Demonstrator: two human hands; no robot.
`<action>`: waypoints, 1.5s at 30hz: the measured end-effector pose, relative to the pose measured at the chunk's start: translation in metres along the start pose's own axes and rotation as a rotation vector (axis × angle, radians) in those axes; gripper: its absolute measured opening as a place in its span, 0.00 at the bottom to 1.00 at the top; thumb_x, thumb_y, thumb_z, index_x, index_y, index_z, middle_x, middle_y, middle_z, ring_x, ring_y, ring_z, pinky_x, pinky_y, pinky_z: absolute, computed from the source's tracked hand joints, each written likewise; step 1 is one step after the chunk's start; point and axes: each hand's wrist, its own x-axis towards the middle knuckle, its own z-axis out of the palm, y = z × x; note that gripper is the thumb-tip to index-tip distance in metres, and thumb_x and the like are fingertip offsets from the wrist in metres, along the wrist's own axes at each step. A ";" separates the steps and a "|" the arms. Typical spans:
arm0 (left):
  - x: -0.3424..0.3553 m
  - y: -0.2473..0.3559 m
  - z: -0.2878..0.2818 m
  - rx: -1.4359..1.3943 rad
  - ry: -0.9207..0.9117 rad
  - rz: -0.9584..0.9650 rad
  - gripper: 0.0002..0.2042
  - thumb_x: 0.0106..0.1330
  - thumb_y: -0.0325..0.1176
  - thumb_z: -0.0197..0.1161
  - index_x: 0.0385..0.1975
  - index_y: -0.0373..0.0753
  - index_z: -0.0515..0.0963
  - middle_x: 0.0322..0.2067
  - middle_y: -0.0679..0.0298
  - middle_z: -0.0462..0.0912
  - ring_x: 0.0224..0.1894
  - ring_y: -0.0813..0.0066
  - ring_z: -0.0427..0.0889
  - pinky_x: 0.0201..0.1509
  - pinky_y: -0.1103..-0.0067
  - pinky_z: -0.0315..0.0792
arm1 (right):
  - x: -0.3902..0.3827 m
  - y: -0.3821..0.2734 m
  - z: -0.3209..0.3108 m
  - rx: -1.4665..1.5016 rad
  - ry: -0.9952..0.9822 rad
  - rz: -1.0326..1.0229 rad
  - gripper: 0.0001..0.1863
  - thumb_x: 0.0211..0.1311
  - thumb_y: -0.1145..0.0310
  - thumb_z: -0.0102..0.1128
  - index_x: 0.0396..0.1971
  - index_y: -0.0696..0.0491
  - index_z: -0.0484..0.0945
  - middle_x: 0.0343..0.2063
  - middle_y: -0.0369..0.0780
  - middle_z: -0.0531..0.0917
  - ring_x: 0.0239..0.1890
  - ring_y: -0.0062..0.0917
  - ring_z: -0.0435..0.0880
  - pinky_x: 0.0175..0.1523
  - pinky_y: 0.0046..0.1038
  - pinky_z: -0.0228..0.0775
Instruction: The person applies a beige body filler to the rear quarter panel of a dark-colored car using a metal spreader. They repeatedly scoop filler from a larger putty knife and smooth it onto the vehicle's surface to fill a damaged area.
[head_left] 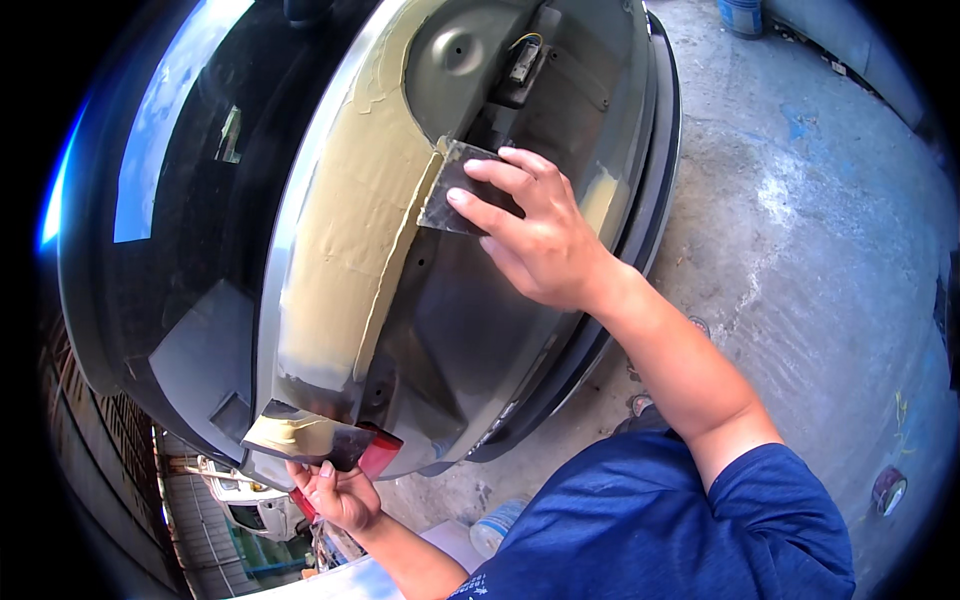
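My right hand (pixel 545 220) grips a thin dark filler spreader (pixel 447 208) between thumb and fingers. The spreader's left edge touches the ridge of beige body filler (pixel 335 230) along the rim of a car's rear panel (pixel 440 320). The filler lies in a long curved band, with a raised lip on its right side. Low on the left, my left hand (pixel 345 497) pinches a dark flat mixing plate (pixel 345 446) from below. A smear of beige filler (pixel 287 433) sits on that plate. Part of the plate hides a red tail light (pixel 380 455).
The car's dark rear window (pixel 200 300) curves along the left. A small lamp unit with a wire (pixel 523 62) sits in the panel recess. On the concrete floor (pixel 790 300) are a blue bucket (pixel 740 17), a round can (pixel 889 490) and a pale bucket (pixel 495 528).
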 end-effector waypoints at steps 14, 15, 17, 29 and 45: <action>0.002 0.001 0.010 -0.014 -0.014 -0.040 0.28 0.58 0.17 0.48 0.63 0.37 0.61 0.60 0.50 0.69 0.63 0.56 0.68 0.66 0.55 0.63 | 0.012 0.011 -0.004 0.019 -0.029 -0.028 0.33 0.41 0.78 0.66 0.54 0.46 0.75 0.57 0.42 0.70 0.60 0.44 0.65 0.62 0.43 0.61; 0.002 0.001 0.009 -0.015 -0.012 -0.041 0.28 0.58 0.17 0.48 0.63 0.37 0.61 0.60 0.50 0.69 0.63 0.56 0.68 0.66 0.55 0.63 | 0.013 0.014 -0.004 0.023 -0.038 -0.034 0.33 0.41 0.78 0.66 0.54 0.46 0.75 0.57 0.42 0.70 0.60 0.44 0.65 0.62 0.43 0.61; 0.002 0.000 0.007 -0.009 -0.008 -0.033 0.28 0.58 0.17 0.48 0.63 0.37 0.61 0.60 0.50 0.69 0.63 0.55 0.68 0.66 0.55 0.63 | 0.012 0.018 -0.002 0.030 -0.058 -0.046 0.32 0.42 0.78 0.65 0.54 0.47 0.75 0.57 0.42 0.70 0.60 0.44 0.66 0.63 0.43 0.61; 0.003 -0.001 0.008 0.067 0.036 -0.025 0.31 0.55 0.20 0.52 0.64 0.39 0.62 0.62 0.48 0.65 0.64 0.49 0.66 0.64 0.50 0.65 | 0.008 0.017 0.001 0.022 -0.036 -0.033 0.32 0.41 0.77 0.66 0.53 0.47 0.76 0.57 0.42 0.70 0.59 0.44 0.66 0.62 0.42 0.62; 0.001 0.001 0.002 0.004 -0.039 -0.027 0.27 0.58 0.18 0.50 0.61 0.39 0.65 0.60 0.53 0.70 0.64 0.60 0.67 0.69 0.60 0.58 | -0.015 -0.006 0.018 0.113 0.040 0.054 0.33 0.41 0.79 0.66 0.54 0.47 0.75 0.57 0.43 0.69 0.60 0.46 0.64 0.63 0.43 0.60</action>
